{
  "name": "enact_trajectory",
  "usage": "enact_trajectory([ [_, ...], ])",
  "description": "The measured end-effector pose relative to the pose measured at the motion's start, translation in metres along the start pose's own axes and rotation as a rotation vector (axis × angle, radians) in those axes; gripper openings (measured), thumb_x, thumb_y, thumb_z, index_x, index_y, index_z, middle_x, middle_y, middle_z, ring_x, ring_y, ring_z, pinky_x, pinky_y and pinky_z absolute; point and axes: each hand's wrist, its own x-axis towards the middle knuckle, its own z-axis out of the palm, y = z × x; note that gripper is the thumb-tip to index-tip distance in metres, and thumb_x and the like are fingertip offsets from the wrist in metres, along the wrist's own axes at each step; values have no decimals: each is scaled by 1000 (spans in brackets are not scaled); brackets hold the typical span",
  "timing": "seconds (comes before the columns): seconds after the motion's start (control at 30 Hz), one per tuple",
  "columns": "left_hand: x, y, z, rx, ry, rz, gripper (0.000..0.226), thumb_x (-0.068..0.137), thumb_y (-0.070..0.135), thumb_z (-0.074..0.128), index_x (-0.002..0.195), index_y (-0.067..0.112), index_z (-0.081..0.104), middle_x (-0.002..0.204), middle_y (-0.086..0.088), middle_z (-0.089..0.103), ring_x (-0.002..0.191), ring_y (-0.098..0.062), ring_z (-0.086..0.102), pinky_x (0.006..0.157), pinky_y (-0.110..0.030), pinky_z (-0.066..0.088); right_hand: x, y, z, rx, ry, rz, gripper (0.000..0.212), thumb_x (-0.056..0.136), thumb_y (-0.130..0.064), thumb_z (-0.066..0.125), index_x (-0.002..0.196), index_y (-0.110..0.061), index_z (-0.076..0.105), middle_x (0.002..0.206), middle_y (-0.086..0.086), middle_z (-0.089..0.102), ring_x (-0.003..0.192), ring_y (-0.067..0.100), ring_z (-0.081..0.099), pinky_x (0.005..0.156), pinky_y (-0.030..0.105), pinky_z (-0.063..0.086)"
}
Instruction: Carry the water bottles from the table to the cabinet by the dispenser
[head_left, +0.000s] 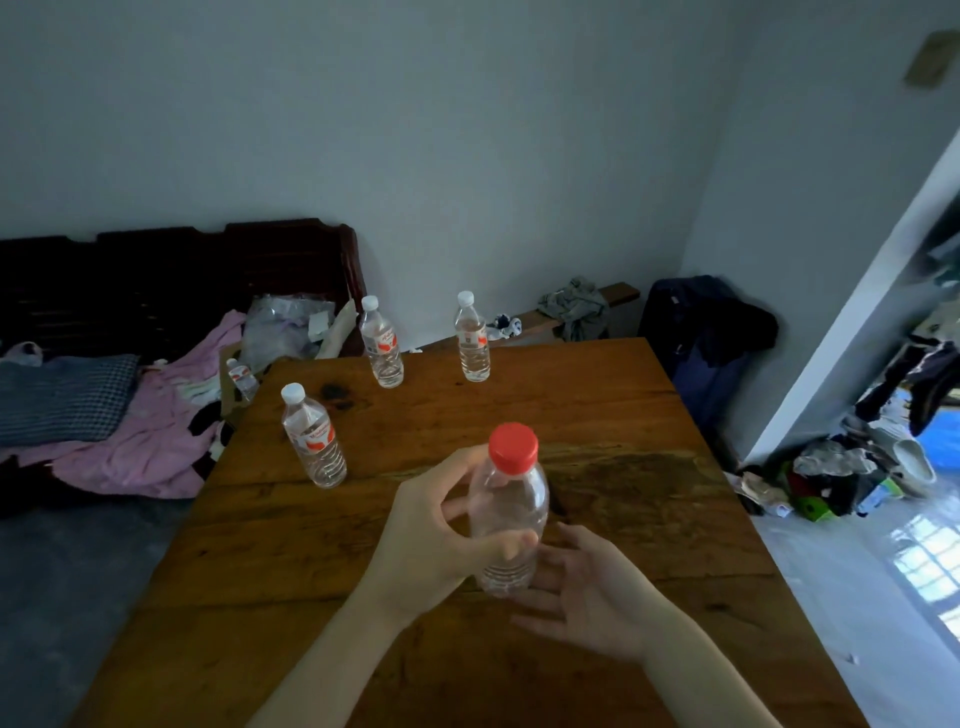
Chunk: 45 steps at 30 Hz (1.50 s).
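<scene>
A clear, unlabelled bottle with a red cap (511, 499) is held upright above the wooden table (649, 415). My left hand (441, 535) is wrapped around its middle. My right hand (587, 587) lies open, palm up, just under and to the right of the bottle's base, touching it or nearly so. Three white-capped water bottles with red labels stand on the table: one at the left (314, 436), two near the far edge (382, 343) (471, 338). A smaller bottle (241, 378) sits off the table's far-left corner. No cabinet or dispenser is in view.
A dark wooden bench (182, 280) piled with pink and checked clothes stands to the left. A dark suitcase (701, 338) stands behind the table's right corner. Clothes and clutter (841, 478) lie by the doorway at the right, where the pale floor is lit.
</scene>
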Motion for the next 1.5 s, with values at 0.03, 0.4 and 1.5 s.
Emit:
enact_trajectory([
  [0.03,0,4,0,3,-10,12,62,76,25,88,131,25,62,123,14,71,119,-9,66,98,-28,56,-4,2,1,9,-2,-10,56,100,-44,37,132,-3,57,132,23,62,128,39,55,112,54,36],
  [0.4,11,40,18,-13,-265,220,62,70,49,82,126,38,60,119,21,71,115,-3,66,96,-29,55,-69,42,5,161,123,-248,51,99,-38,36,136,-7,56,132,17,64,121,30,63,111,49,40],
  [1.5,-498,336,376,-487,-1640,890,55,63,52,81,115,44,63,108,21,74,104,-2,71,78,-14,56,-527,639,17,1131,951,-1335,63,83,-34,59,133,4,55,137,31,55,128,42,53,102,43,46],
])
